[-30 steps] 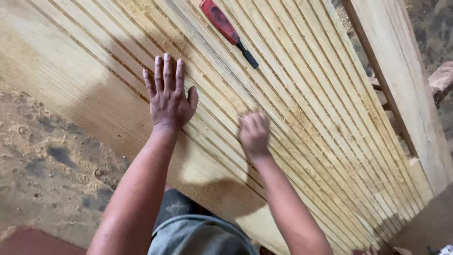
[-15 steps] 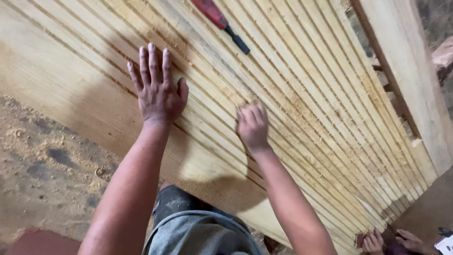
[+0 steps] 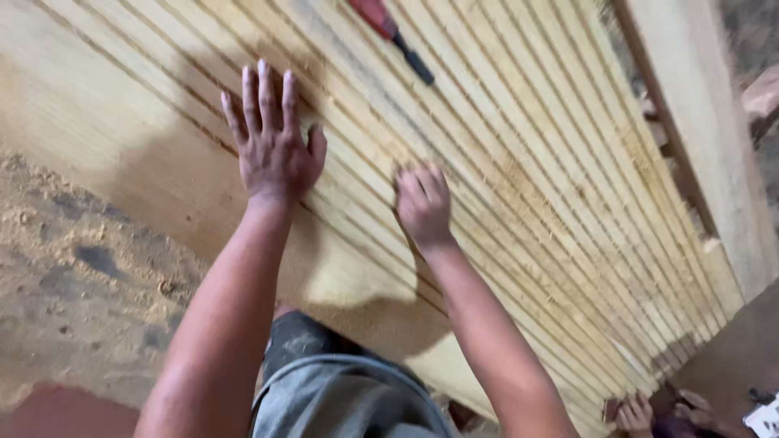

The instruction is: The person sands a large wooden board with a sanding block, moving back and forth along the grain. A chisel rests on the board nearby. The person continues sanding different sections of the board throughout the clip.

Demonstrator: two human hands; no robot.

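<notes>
The left hand (image 3: 272,150) lies flat on the big grooved wood panel (image 3: 519,186), fingers spread wide, holding nothing; one second ago it sat about in the middle of the view, and now it sits more up and to the left; the right hand (image 3: 422,203) is on the panel too, just beside the left one, fingers curled and pressed close together against the wood; I cannot tell if something small is under it, because the fingers hide that spot and the hand looks blurry.

The whole view slides as well; the red-handled tool (image 3: 389,32) at the top is closer to the top edge than it was, so the head moves along with the hands; both hands sit a bit further up the panel; so it looks like the hands are rubbing or feeling along the wood, not lifting it.

The panel fills most of the view; it lies over the dusty ground (image 3: 73,268), which is covered in sawdust; its grooves run long and straight, from the top left down to the bottom right; that is its long way; the left fingers point up across the grooves; the tool lies along the grooves with its dark tip toward the lower right; a thick wood beam (image 3: 706,138) runs by the right edge.

Other hands (image 3: 649,414) show at the bottom right corner.
</notes>
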